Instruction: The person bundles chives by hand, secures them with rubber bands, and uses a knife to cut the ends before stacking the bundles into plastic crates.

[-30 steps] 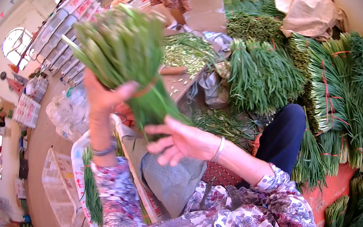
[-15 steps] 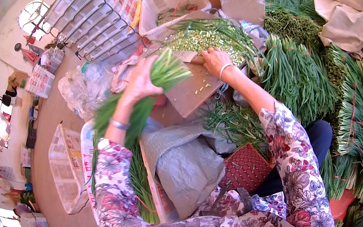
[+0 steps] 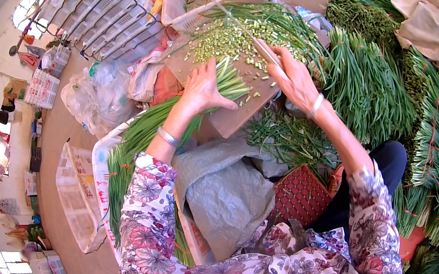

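A bundle of long green leafy stalks, which look like garlic chives (image 3: 231,82), lies with its pale ends over the brown board (image 3: 237,116). My left hand (image 3: 201,86) is closed round it, thumb towards me. The leaves trail down to the left across a white crate (image 3: 100,162). In my right hand (image 3: 294,79) is a knife (image 3: 266,53) by its pale handle, its thin blade pointing to the far left above the board. Short cut stem pieces (image 3: 219,43) are heaped on the far part of the board, with loose green leaves behind them.
Tied green bundles (image 3: 366,88) are stacked along the right. Loose trimmings (image 3: 293,139) lie below the board, beside a red woven piece (image 3: 301,197). Grey sheeting (image 3: 222,194) covers part of the crate. Stacked crates (image 3: 106,1) and plastic bags (image 3: 99,97) stand left.
My left hand has brought the bundle right and down onto the board. My right hand, earlier at the board's far edge, has drawn back right and now shows the knife raised.
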Tool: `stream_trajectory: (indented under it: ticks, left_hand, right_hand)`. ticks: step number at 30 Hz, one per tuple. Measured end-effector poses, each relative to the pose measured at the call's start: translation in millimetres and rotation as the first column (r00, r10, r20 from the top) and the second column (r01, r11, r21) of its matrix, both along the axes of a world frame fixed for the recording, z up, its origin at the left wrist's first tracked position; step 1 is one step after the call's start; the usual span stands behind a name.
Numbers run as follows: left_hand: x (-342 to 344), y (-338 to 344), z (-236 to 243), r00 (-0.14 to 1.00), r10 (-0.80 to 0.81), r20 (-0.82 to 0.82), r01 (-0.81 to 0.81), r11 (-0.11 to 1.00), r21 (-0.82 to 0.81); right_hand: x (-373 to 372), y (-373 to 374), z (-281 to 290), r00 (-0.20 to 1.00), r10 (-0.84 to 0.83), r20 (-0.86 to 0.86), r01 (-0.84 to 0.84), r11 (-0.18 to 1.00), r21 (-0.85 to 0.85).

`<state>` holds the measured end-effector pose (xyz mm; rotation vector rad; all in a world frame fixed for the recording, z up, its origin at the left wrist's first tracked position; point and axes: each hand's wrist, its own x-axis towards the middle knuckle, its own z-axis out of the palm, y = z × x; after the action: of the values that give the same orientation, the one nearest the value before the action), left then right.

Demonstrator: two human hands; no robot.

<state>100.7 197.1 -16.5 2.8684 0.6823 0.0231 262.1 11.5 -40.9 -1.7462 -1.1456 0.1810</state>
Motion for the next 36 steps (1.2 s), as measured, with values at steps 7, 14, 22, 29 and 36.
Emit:
stream_trajectory:
  ticks: [7, 14, 22, 29, 36]
  left_hand:
    - [18, -2, -11, 0.993, 0.03, -0.112, -0.012, 0.988, 0.157]
    - [15, 8, -22, 0.993, -0.099, 0.065, 0.095, 0.993, 0.064]
    - [17, -17, -18, 0.998, 0.007, -0.061, 0.002, 0.988, 0.156]
    - [-5, 5, -23, 0.838, -0.289, 0.462, 0.259, 0.957, 0.129]
    - [-9, -8, -39, 0.77, -0.342, 0.539, 0.23, 0.936, 0.265]
  right_hand:
    - [-64, -67, 2, 0.998, -0.056, 0.007, 0.057, 0.996, -0.068]
    - [-84, -70, 0, 0.988, -0.088, 0.127, 0.113, 0.973, -0.201]
    - [-77, -66, 21, 0.977, -0.076, 0.2, 0.131, 0.952, -0.277]
    - [-74, -77, 13, 0.988, -0.1, 0.117, 0.123, 0.97, -0.21]
    - [-83, -80, 26, 0.99, -0.095, 0.102, 0.116, 0.965, -0.234]
